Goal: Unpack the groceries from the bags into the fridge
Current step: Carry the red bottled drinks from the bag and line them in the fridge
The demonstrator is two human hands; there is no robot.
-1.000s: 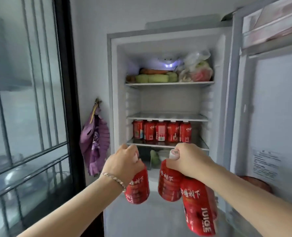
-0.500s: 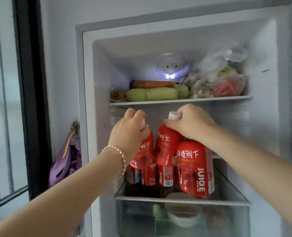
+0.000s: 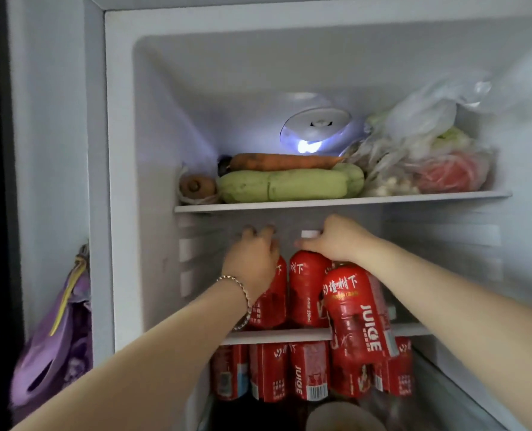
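Observation:
I reach both arms into the open fridge, at the level of its middle shelf [image 3: 283, 335]. My left hand [image 3: 254, 255] grips the top of one red juice bottle [image 3: 271, 301], whose base is at the shelf's front. My right hand [image 3: 336, 241] holds two red juice bottles by their necks: one with a white cap [image 3: 306, 293] over the shelf, and a nearer one [image 3: 359, 312] that hangs in front of the shelf edge. A row of several more red juice bottles [image 3: 305, 371] stands on the shelf below.
The top shelf [image 3: 336, 201] carries a carrot [image 3: 283, 161], green squashes [image 3: 286, 185] and a clear plastic bag of vegetables [image 3: 426, 157]. A lamp [image 3: 314, 129] glows on the back wall. A purple bag [image 3: 59, 343] hangs on the wall left of the fridge. A bowl rim [image 3: 342, 416] shows at the bottom.
I have stepped closer to the fridge. Both hands have carried their bottles up and forward, from in front of the lower shelf to the middle shelf.

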